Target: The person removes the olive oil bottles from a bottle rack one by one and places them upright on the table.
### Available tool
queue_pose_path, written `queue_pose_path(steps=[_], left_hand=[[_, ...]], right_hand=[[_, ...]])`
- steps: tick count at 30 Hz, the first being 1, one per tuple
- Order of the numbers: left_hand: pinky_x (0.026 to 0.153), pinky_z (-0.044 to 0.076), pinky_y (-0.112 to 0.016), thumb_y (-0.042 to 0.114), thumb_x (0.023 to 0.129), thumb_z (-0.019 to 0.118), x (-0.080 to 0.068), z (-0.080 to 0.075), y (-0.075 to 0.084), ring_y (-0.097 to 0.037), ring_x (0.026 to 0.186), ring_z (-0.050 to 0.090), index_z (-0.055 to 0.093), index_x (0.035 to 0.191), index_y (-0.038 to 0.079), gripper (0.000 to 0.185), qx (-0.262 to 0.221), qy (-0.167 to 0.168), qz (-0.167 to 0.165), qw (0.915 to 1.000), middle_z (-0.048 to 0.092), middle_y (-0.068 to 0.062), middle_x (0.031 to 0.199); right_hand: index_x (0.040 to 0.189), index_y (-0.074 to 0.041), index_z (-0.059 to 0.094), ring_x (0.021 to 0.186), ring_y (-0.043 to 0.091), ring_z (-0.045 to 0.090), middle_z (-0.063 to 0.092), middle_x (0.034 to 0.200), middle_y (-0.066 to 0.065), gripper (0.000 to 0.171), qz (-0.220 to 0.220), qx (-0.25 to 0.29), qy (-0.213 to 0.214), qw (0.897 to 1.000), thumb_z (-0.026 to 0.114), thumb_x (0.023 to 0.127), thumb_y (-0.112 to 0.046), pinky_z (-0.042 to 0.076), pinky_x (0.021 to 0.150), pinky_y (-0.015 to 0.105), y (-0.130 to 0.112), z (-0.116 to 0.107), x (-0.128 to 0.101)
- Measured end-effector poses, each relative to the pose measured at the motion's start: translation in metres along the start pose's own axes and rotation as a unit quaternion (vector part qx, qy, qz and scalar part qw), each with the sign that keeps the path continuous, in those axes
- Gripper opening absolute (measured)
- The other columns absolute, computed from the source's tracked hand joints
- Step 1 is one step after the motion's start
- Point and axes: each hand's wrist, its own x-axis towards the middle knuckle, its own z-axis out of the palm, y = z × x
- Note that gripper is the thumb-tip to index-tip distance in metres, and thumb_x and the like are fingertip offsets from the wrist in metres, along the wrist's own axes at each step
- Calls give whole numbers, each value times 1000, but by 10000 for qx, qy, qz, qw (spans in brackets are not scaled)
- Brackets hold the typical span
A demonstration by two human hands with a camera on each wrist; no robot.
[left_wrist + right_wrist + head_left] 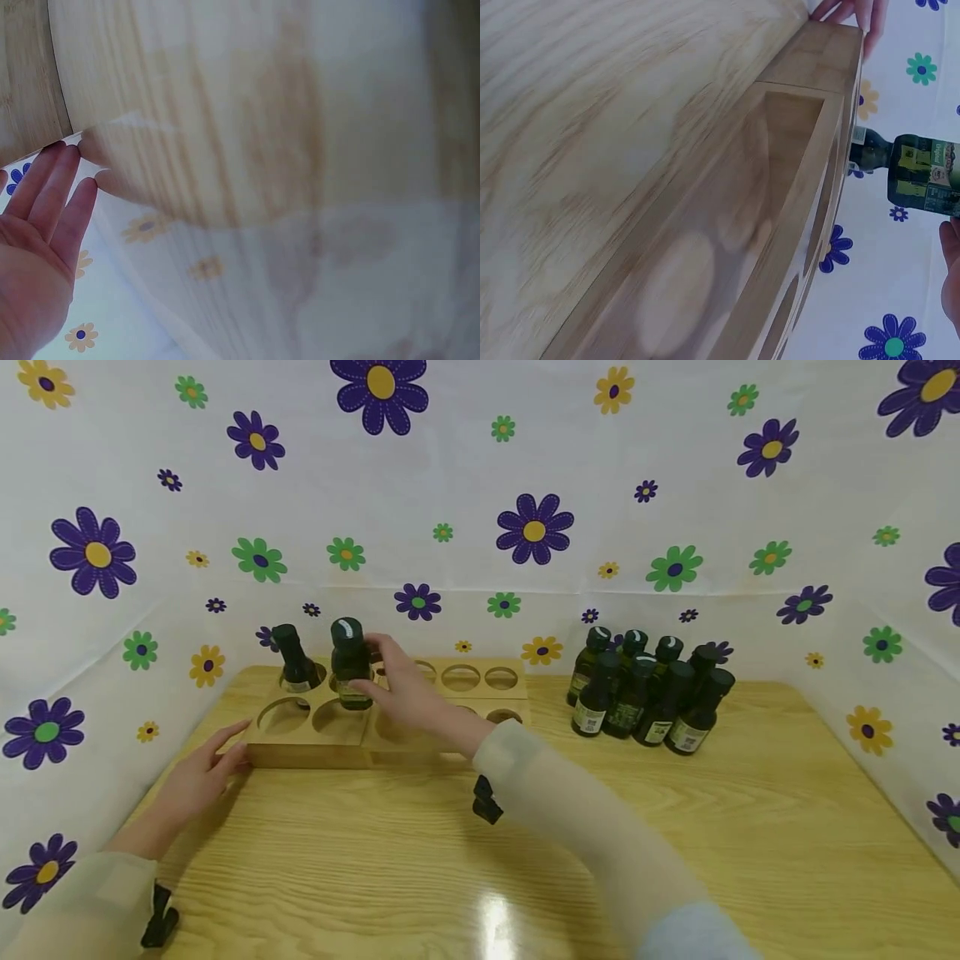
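Two pale sleeves come in at the bottom, each with a small black clip on it, over a shiny wood surface [420, 868]. The right hand [401, 689] reaches out to a wooden rack [352, 747] with round holes in it. Its fingers curl round a dark green bottle [350, 664] with a black cap. The bottle stands upright at a hole in the back row of the rack, near the left end. From the head view you cannot tell if it sits all the way down in the hole. In the right wrist view the same bottle [922, 174] shows just past the top edge of the rack [810, 150], with its label in sight. A second bottle [294, 658] stands in the hole just to the left of it and leans a bit. The left hand [198, 777] lies flat and open, with its straight fingers touching the left end of the rack. In the left wrist view the fingers [45, 187] are straight and side by side, with their tips against the wood. Well apart on the right, a bunch of bottles [648, 693] of the same kind stands close together on the surface near the back. White walls with purple, green and yellow flowers [534, 529] stand all around
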Motion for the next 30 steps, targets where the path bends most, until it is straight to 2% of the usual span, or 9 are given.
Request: queue_pose_path(steps=[5,9,15,23,30], left_hand=[[57,42,-29,44,106,30,-1,0,-1,-43,107,60,22,155,9,61,-50,5,-24,10000,57,-33,124],[60,44,-29,45,105,30,1,-1,-1,-45,108,59,22,155,10,61,-3,30,-10,10000,56,-33,124],[62,44,-30,44,106,29,1,-1,-1,-47,112,57,21,155,9,61,23,-4,-19,10000,54,-34,126],[67,46,-33,43,106,28,0,0,-1,-49,114,55,20,155,8,61,68,-44,-42,10000,53,-34,127],[65,45,-34,41,106,28,0,-1,1,-49,111,55,20,155,7,60,156,-40,0,9999,53,-35,127]], right_hand=[[141,2,31,116,25,52,51,129,17,59,14,-23,38,10000,64,95,-14,44,95,32,6,-17,-24],[142,0,30,116,24,52,52,128,15,59,181,-16,44,9998,64,96,-16,44,95,31,10,-33,-46],[141,-1,33,113,23,52,53,124,15,57,457,271,212,9984,65,95,-11,47,92,32,16,-56,-81],[141,-1,31,113,30,53,49,124,18,56,843,698,302,9935,63,95,-7,48,91,39,26,-88,-124],[138,1,34,113,32,53,53,122,18,54,857,124,698,9938,65,94,-7,48,90,43,35,-119,-159]])
